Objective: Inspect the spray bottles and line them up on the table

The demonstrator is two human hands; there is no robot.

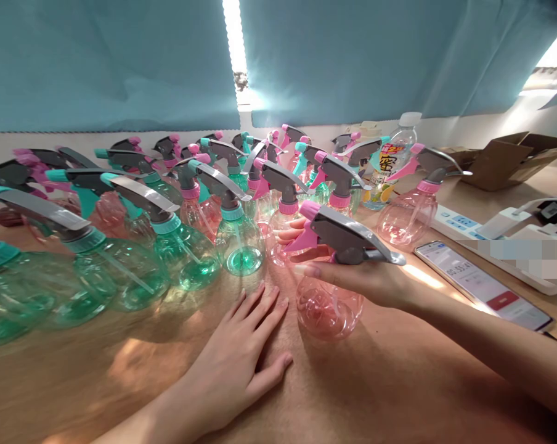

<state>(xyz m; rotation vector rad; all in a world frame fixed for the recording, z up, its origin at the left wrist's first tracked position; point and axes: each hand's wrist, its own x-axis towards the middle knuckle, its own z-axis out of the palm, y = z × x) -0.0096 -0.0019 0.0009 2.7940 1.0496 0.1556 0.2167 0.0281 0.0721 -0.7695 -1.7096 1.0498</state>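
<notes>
My left hand (pixel 241 351) lies flat on the wooden table with its fingers spread, holding nothing. To its right stands a clear pink spray bottle (pixel 329 308) with a grey and pink trigger head. My right hand (pixel 352 277) is at this bottle's neck, its thumb and fingers stretched out to the left below the trigger and apart from each other; part of the hand is hidden behind the spray head. Green spray bottles (pixel 239 246) with teal collars stand in front of and left of my left hand, and another pink bottle (pixel 285 231) is just beyond my right fingertips.
Several more pink and green sprayers crowd the back and left. At the right are a lone pink sprayer (pixel 408 213), a phone (pixel 482 283) showing a timer, a power strip (pixel 463 231) with plugs and an open cardboard box (pixel 514 160). A labelled drink bottle (pixel 389 166) stands behind.
</notes>
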